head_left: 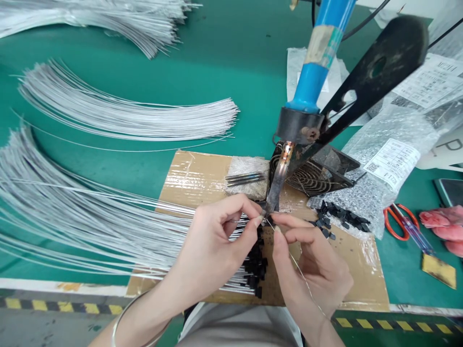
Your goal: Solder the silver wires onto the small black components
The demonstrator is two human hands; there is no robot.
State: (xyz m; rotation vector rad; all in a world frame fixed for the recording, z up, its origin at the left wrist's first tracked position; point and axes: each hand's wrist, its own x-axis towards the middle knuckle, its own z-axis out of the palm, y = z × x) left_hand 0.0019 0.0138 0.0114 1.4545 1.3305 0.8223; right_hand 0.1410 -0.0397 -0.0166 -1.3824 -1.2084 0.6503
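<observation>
A soldering iron (307,84) with a blue handle is clamped in a black metal stand (383,67), its tip pointing down. Just below the tip, my left hand (213,246) is closed, pinching a thin wire (238,221); the wire's end is too small to make out. From the right, my right hand (314,265) pinches a thin strand of solder wire (302,274) between thumb and forefinger, its end close to the iron's tip. Beneath my hands lie grey wires (144,231) tipped with small black pieces (257,262).
Cardboard (198,178) covers the work spot. A fan (318,178) stands behind the iron. Loose black pieces (343,217), a bubble-wrap bag (376,164) and red-handled scissors (401,221) lie right. Another wire bundle (137,113) lies back left. Metal rods (246,179) rest on a pad.
</observation>
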